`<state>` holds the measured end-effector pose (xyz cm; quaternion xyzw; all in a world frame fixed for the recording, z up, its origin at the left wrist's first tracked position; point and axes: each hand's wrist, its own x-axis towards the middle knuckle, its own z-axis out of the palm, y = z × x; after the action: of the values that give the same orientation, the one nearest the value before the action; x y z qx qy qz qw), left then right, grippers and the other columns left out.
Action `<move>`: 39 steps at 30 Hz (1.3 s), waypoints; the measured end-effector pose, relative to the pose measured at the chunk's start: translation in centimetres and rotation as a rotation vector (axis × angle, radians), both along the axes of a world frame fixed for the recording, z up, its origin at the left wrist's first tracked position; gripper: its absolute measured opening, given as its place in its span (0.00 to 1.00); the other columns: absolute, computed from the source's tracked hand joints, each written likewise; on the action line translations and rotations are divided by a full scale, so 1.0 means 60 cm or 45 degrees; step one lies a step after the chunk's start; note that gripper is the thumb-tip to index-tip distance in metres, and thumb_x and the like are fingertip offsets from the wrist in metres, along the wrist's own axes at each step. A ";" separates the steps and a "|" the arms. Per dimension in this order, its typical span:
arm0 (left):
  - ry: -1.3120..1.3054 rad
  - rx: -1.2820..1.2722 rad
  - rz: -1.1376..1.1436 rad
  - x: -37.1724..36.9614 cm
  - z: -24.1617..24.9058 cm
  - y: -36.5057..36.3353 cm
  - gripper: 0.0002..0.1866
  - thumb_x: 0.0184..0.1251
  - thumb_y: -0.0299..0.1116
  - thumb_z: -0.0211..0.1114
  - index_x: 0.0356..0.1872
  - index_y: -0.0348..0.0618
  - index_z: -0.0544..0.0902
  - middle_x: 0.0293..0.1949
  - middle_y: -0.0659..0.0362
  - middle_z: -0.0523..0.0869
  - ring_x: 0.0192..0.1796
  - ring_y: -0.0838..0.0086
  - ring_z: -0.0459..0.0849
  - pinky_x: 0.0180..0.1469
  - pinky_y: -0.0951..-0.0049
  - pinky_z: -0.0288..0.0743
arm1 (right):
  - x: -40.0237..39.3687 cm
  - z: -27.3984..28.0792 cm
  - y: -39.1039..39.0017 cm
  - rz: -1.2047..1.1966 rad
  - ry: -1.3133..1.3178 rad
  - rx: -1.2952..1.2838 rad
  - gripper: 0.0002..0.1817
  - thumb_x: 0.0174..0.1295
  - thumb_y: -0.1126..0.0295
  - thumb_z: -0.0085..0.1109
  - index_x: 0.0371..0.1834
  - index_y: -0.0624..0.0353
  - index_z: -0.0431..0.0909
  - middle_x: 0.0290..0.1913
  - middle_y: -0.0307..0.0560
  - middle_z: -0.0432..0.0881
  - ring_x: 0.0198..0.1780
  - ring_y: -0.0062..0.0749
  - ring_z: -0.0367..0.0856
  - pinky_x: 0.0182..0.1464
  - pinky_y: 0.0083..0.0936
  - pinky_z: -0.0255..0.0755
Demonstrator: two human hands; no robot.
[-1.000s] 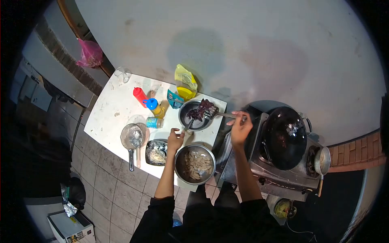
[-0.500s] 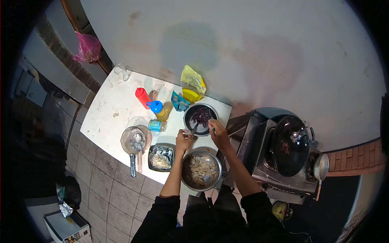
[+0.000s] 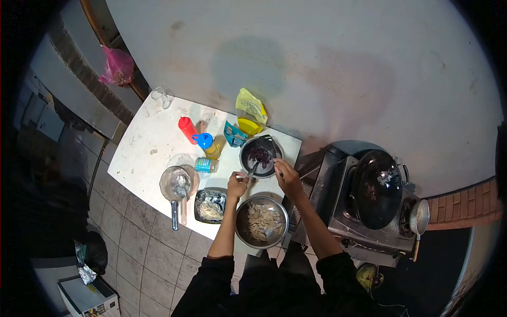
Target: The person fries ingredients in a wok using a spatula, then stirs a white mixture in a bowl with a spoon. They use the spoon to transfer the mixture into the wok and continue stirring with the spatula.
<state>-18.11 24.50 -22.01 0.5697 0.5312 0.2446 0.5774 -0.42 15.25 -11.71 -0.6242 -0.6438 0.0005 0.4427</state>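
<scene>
A metal bowl (image 3: 244, 165) holding dark purple food pieces (image 3: 259, 155) sits near the table's back edge. My left hand (image 3: 237, 185) is closed on a thin silver-coloured utensil (image 3: 252, 170), whose tip reaches into the bowl; its kind is hard to make out. On the bowl's right side, my right hand (image 3: 287, 177) is closed around the handle of a black spatula (image 3: 268, 142), with its dark head over the far part of the bowl. Between my forearms stands a larger metal bowl (image 3: 285, 226) of pale strips (image 3: 264, 222).
A black dish (image 3: 197, 215) with white paste and a saucepan (image 3: 175, 211) of white powder lie to the left. Behind them stand a spice jar (image 3: 205, 165), oil bottle (image 3: 209, 145), red squeeze bottle (image 3: 187, 129) and yellow packet (image 3: 251, 108). A wok (image 3: 376, 201) rests on the stove at right.
The black spatula's head now shows over the back of the bowl, and the dark pieces have shifted slightly. My right hand has moved a little down and right; the left barely moved.
</scene>
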 end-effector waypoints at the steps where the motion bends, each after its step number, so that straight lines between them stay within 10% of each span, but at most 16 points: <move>1: 0.066 0.004 0.004 -0.005 0.003 0.000 0.17 0.59 0.33 0.68 0.45 0.37 0.75 0.33 0.50 0.86 0.30 0.74 0.82 0.32 0.73 0.74 | 0.000 0.003 -0.005 -0.034 0.053 0.034 0.09 0.60 0.82 0.56 0.44 0.68 0.74 0.47 0.57 0.80 0.49 0.48 0.80 0.50 0.33 0.76; 8: -0.015 -0.003 -0.028 -0.041 0.118 -0.033 0.10 0.62 0.32 0.65 0.40 0.38 0.80 0.30 0.57 0.85 0.31 0.77 0.80 0.33 0.76 0.72 | -0.015 0.090 -0.062 -0.569 0.805 0.439 0.06 0.69 0.79 0.46 0.42 0.70 0.73 0.42 0.54 0.81 0.26 0.25 0.82 0.35 0.26 0.80; 13: -0.236 0.021 -0.551 -0.022 0.265 -0.110 0.09 0.68 0.34 0.63 0.40 0.38 0.81 0.29 0.66 0.81 0.28 0.86 0.72 0.31 0.83 0.64 | 0.026 0.228 -0.191 -0.685 1.343 0.783 0.08 0.71 0.76 0.44 0.41 0.72 0.70 0.45 0.60 0.78 0.28 0.31 0.82 0.38 0.36 0.84; 21: -0.227 0.140 -1.190 0.110 0.367 -0.252 0.12 0.70 0.35 0.62 0.45 0.36 0.81 0.30 0.69 0.80 0.30 0.89 0.71 0.33 0.85 0.67 | 0.150 0.356 -0.482 -0.910 0.988 1.001 0.10 0.72 0.71 0.45 0.38 0.70 0.69 0.42 0.59 0.78 0.23 0.28 0.76 0.31 0.32 0.82; 31: -0.033 0.494 -0.783 0.260 0.364 -0.397 0.22 0.65 0.41 0.66 0.52 0.37 0.74 0.30 0.53 0.82 0.23 0.75 0.79 0.26 0.73 0.71 | 0.334 0.318 -0.630 -1.068 0.664 0.148 0.09 0.67 0.72 0.56 0.33 0.69 0.76 0.23 0.45 0.77 0.21 0.22 0.79 0.23 0.22 0.71; 39: 0.198 0.740 -0.452 0.291 0.346 -0.440 0.19 0.62 0.38 0.68 0.44 0.34 0.75 0.26 0.49 0.84 0.27 0.64 0.85 0.32 0.68 0.75 | 0.390 0.294 -0.570 -0.723 0.136 -0.062 0.09 0.58 0.73 0.61 0.28 0.69 0.75 0.26 0.61 0.77 0.29 0.55 0.78 0.30 0.39 0.68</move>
<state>-0.68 -1.89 -1.25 0.8108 0.3745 0.2372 0.3823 23.01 -18.93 5.96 -0.7890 -0.4189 -0.0752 0.4430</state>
